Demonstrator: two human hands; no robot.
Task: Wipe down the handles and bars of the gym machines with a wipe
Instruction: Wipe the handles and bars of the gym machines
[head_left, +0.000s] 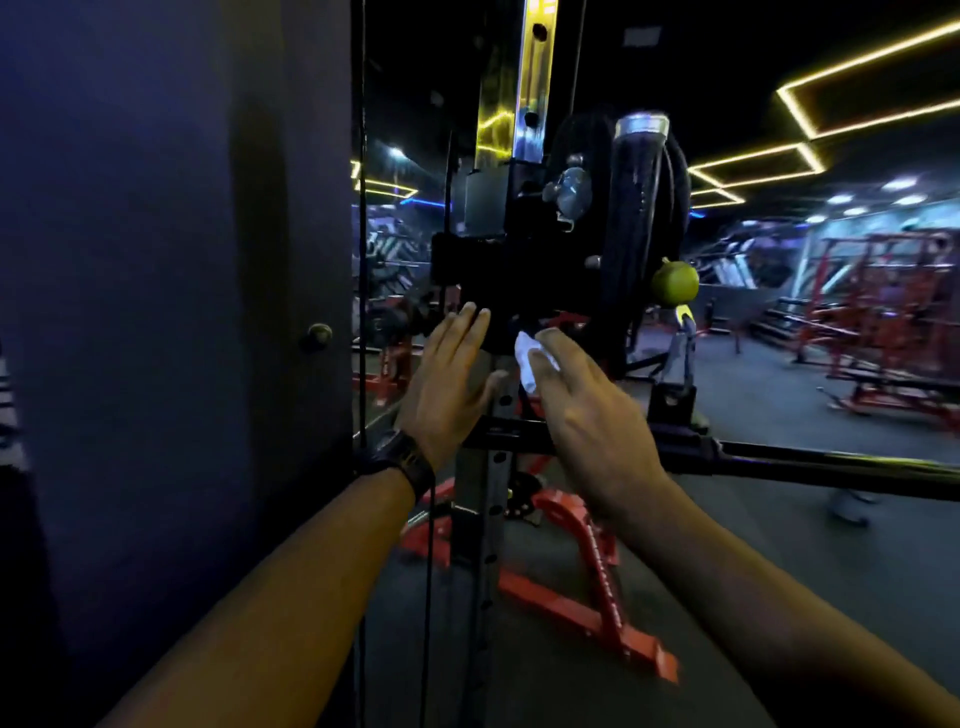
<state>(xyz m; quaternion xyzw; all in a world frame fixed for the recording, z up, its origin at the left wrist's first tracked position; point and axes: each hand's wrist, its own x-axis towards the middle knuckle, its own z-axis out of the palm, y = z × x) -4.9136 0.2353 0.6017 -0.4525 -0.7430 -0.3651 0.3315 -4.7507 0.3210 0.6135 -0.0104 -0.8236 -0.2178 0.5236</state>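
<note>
Here, wall panel (156, 260): dark, plain, fills the left side and hides everything behind it.
Floor (779, 545): dark gym flooring that runs off to the right.
Cable machine (519, 270): black carriage and pulley on a grey post with holes, straight ahead, close to the wall panel.
Black bar (805, 457): horizontal, runs from the post off the right edge, behind the right wrist.
Red base frame (587, 587): on the floor at the foot of the post; its lettering is too blurred to read.
Red racks (883, 312): far right, well apart from the machine.
Left hand (447, 384): fingers straight and together, holds nothing, tips at the carriage's lower edge; contact cannot be told.
Right hand (592, 415): fingers curl over the wipe at the carriage's underside.
Watch (402, 462): black, on the left wrist.
Green ball (674, 282): on the cable beside the pulley.
Wipe (525, 358): white, crumpled, under the right fingertips, between both hands.
Knob (318, 335): small, round, on the wall panel.
</note>
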